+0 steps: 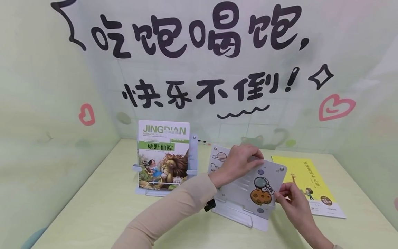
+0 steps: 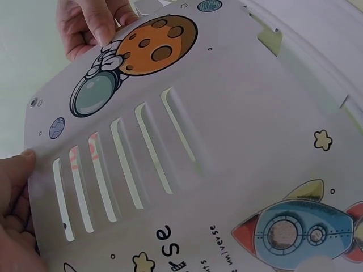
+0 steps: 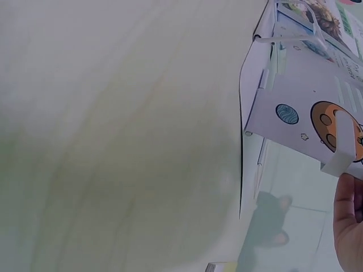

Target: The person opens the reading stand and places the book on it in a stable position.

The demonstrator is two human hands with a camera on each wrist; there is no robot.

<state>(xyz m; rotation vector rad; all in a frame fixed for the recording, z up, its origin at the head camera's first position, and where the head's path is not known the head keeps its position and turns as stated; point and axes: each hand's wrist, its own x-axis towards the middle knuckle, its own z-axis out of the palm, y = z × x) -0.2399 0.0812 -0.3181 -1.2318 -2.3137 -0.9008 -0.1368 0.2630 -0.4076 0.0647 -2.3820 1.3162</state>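
Observation:
A white metal book stand (image 1: 233,190) printed with an astronaut on an orange planet stands slightly turned on the table, its slotted back panel bare of any book. My left hand (image 1: 237,162) pinches the panel's top edge, thumb in front and fingers partly hidden behind. At its right side edge, my right hand (image 1: 293,202) grips between thumb and fingers, beside the small side tab (image 3: 342,144). The left wrist view shows the panel's slots and a blue rocket print (image 2: 292,232) close up. A wire holder (image 1: 233,216) lies across the stand's foot.
To the left, a second stand (image 1: 193,152) holds an upright book (image 1: 163,155) with a lion on its cover. A yellow book (image 1: 311,183) lies flat right of my right hand. Printed wall sheets (image 1: 199,128) enclose the pale table (image 1: 93,214) at the back and sides.

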